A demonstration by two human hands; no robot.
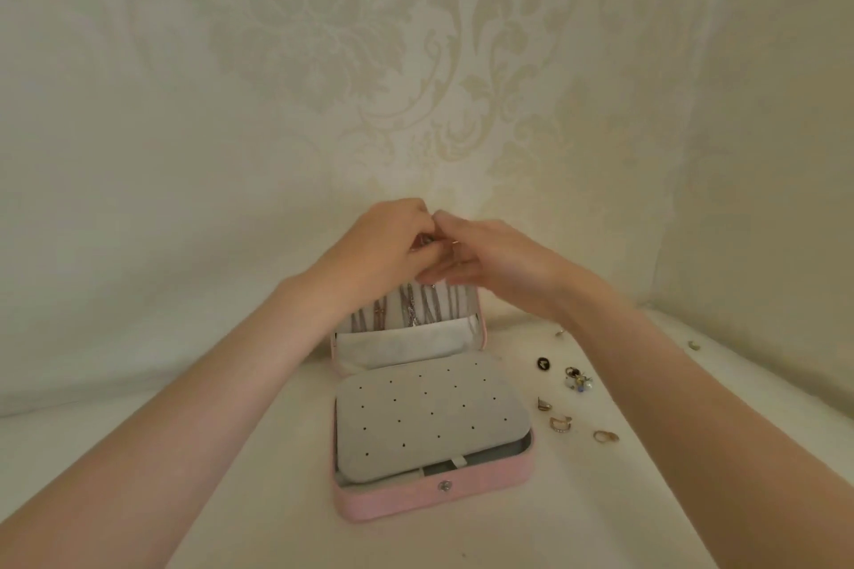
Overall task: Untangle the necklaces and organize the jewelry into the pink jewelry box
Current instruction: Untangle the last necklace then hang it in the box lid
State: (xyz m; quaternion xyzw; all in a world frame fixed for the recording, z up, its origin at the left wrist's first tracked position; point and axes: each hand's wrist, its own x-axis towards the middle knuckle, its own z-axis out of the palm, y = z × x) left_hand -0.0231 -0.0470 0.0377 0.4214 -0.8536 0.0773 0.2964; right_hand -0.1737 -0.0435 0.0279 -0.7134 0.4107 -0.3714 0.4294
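Observation:
The pink jewelry box [430, 499] lies open on the cream surface, its lid standing upright at the back. A grey perforated earring panel [430, 420] covers the base. Several silver necklaces [411, 310] hang down inside the lid above a white pocket [397, 349]. My left hand [383, 245] and my right hand [490, 263] meet at the top edge of the lid, fingers pinched on a small piece of chain there. What exactly sits between the fingertips is mostly hidden.
Loose jewelry lies right of the box: a dark round piece [543, 363], a beaded cluster [578, 380], gold rings [560, 424] and another ring [606, 436]. Small bits rest farther right [693, 344]. A patterned wall stands close behind the box.

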